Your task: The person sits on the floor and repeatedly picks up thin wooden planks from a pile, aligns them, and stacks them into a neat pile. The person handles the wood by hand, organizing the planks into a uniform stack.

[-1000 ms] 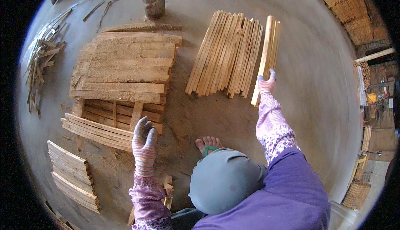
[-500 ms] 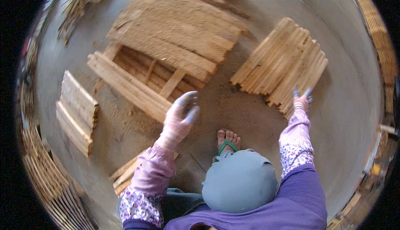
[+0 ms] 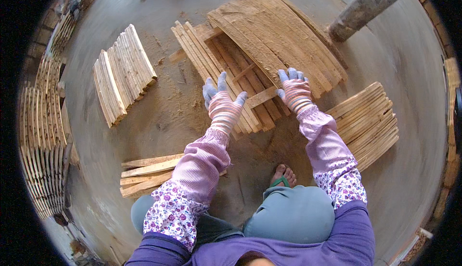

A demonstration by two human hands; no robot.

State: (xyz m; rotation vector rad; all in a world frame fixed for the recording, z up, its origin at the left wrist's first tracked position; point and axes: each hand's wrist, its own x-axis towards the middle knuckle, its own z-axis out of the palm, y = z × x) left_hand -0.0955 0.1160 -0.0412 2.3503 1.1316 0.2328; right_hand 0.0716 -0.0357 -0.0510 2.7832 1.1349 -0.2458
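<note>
A low wooden platform [image 3: 284, 39] of wide, sawdust-covered planks lies in front of me, with an open gap along its near left side. Across that gap runs a row of narrow wooden strips [image 3: 199, 56]. My left hand [image 3: 224, 106], in a striped glove with grey-blue fingers, is spread at the near part of these strips; whether it touches them I cannot tell. Over the platform's near edge, beside a short crosspiece [image 3: 262, 96], my right hand [image 3: 294, 90] reaches in a matching glove, fingers extended. Nothing shows in either hand.
A stack of strips [image 3: 368, 124] lies on the floor at right, another bundle [image 3: 122, 71] at left. Several loose pieces [image 3: 149, 169] lie by my left forearm. A round post [image 3: 365, 11] stands at the far right. Slatted wood [image 3: 43, 136] lines the left side.
The view has turned. My right hand has left the area beside the right stack and come to the platform's near edge. My left hand has moved forward to the narrow strips, fingers spreading.
</note>
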